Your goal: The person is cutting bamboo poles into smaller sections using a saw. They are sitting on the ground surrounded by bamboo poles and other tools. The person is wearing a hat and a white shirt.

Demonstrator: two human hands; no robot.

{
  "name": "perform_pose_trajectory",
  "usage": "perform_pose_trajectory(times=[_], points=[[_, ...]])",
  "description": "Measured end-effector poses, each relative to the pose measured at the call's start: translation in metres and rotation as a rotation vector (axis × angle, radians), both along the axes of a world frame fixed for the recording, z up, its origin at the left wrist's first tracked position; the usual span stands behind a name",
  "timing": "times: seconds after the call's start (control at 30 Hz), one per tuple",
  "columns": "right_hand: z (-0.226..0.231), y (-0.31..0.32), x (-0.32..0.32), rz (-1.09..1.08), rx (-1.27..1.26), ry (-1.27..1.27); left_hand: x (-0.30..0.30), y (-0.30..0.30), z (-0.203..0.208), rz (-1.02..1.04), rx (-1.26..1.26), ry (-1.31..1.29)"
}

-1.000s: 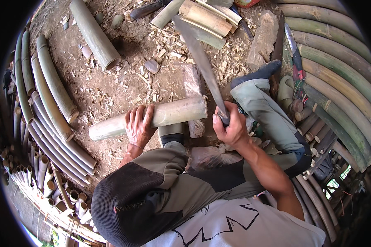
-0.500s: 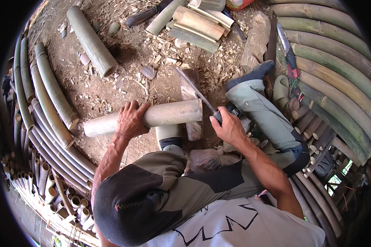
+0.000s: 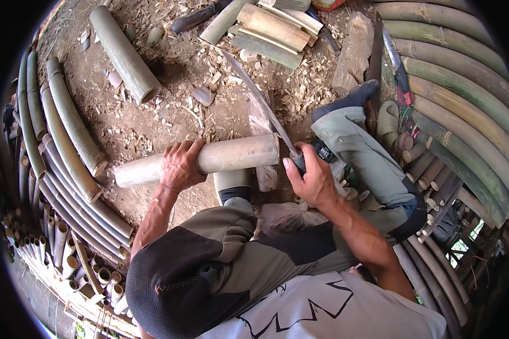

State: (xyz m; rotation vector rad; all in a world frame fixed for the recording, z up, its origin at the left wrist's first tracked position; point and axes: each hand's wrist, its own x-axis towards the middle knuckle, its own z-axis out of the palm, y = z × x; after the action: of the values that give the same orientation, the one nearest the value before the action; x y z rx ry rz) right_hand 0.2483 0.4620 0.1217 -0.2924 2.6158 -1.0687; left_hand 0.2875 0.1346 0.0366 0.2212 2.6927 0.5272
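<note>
My left hand (image 3: 181,163) is wrapped over a pale bamboo section (image 3: 232,153) lying roughly level in front of me. Its right end passes over a wooden block (image 3: 264,169) on the ground. In my right hand (image 3: 312,176) is the dark handle of a long-bladed knife (image 3: 257,93). The blade slants up and to the left, beyond the bamboo's right end, with its tip over the wood chips. Blade and bamboo end lie close together in the picture; whether they touch I cannot tell. My left palm is hidden.
Another bamboo section (image 3: 124,53) lies at the upper left. Split bamboo pieces (image 3: 274,34) are piled at the top among wood chips. Long bamboo poles line the left and right (image 3: 458,59) sides. A second knife (image 3: 391,51) rests near the right poles. My bent legs flank the block.
The knife blade has swung upward and more of its length shows, my right hand turning with it. The left hand and the bamboo section stay nearly in place.
</note>
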Motion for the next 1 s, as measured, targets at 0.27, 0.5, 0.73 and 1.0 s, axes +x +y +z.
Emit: perform_pose_trajectory(times=[0.27,0.5,0.73,1.0], points=[[-0.057,0.034,0.003,0.053,0.221,-0.205,-0.003,0.006,0.002,-0.005,-0.001,0.059],[0.001,0.0,0.001,-0.026,-0.262,0.215,0.022,0.013,-0.009,0.057,-0.06,0.269],[-0.026,0.017,0.003,0.06,0.113,-0.176,0.034,0.013,-0.008,0.055,-0.063,0.313],[-0.034,0.019,0.009,0.086,0.221,-0.156,0.04,0.023,-0.016,0.095,-0.122,0.407]])
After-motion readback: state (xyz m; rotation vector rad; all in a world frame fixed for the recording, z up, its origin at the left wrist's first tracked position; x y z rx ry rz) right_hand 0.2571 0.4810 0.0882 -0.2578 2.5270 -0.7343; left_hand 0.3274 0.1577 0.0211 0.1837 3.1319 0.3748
